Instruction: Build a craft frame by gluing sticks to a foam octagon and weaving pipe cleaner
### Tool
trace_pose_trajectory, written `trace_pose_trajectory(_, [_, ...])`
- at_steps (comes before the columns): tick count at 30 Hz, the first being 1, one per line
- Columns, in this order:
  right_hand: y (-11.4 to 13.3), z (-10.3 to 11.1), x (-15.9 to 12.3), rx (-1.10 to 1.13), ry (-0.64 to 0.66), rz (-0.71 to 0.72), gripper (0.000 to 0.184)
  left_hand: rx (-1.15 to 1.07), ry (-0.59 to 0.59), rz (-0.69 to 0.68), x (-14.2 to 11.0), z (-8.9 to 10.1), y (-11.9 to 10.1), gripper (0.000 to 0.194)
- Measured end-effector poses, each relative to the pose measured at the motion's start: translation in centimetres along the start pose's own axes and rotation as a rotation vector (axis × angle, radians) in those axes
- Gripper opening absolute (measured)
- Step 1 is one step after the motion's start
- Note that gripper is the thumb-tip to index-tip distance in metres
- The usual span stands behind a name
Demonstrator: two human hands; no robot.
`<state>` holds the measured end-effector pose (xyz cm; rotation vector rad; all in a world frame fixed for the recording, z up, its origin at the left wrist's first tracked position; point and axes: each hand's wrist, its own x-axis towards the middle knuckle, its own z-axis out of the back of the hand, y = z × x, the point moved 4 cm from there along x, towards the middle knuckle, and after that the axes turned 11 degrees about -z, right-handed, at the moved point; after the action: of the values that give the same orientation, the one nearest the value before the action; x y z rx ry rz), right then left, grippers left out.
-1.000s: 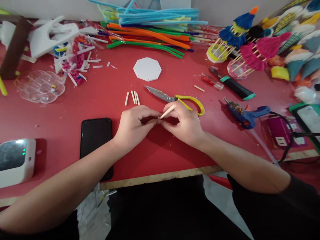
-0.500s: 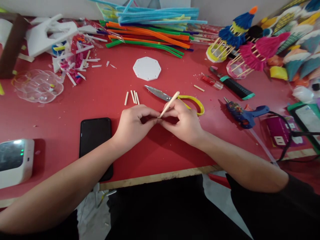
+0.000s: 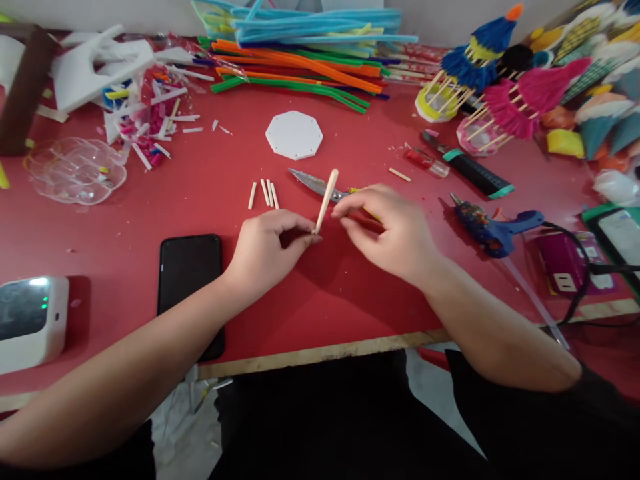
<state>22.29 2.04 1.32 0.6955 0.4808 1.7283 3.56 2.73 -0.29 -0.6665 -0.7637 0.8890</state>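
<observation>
Between thumb and index finger, my left hand pinches the lower end of a pale wooden stick, which points up and away with a slight lean to the right. My right hand hovers just right of the stick, apart from it, thumb and fingers parted with nothing between them. It partly covers the yellow handles of the scissors, whose blades point left. Several short cut sticks lie on the red table beyond my left hand. A white octagonal foam plate with small holes near its edge lies farther back.
A black phone lies left of my left hand. Pipe cleaners are heaped at the back. To the right are a blue glue gun, a utility knife and two stick-and-yarn models. Foam scraps clutter the back left.
My right hand has let go and drawn away to the right, its fingers parting. The stick stays in my left hand and stands more upright than before.
</observation>
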Motion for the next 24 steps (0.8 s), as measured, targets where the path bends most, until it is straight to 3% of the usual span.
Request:
trace_pose_trajectory(3, [-1.8,2.2,0.4,-0.101,-0.038,-0.07,0.014,0.006,0.021,0.013,0.0,-0.1,-0.1,0.008])
trace_pose_trajectory(6, [-3.8,3.2,0.3,-0.269,0.079,-0.123,0.026,0.018,0.032,-0.033,0.0,-0.3,-0.2,0.007])
trace_pose_trajectory(10, [-4.7,2.9,0.0,-0.458,0.219,-0.132,0.038,0.042,0.024,-0.075,0.0,-0.4,-0.2,0.007])
trace_pose_trajectory(16, [-3.4,1.8,0.9,-0.749,0.301,-0.262,0.035,0.037,0.02,-0.114,-0.3,-0.3,-0.2,0.009])
trace_pose_trajectory(19, [-3.3,2.5,0.8,-0.771,0.299,-0.343,0.031,0.028,0.056,-0.098,-0.5,-0.4,-0.2,0.012])
trace_pose_trajectory(22, [-3.7,4.1,-0.1,-0.728,0.296,-0.414,0.019,-0.015,0.01,-0.047,-0.3,-0.2,-0.2,0.011])
trace_pose_trajectory(24, [-4.2,5.5,-1.2,-0.674,0.295,-0.439,0.032,-0.141,-0.024,0.056,-0.1,0.1,-0.1,0.009])
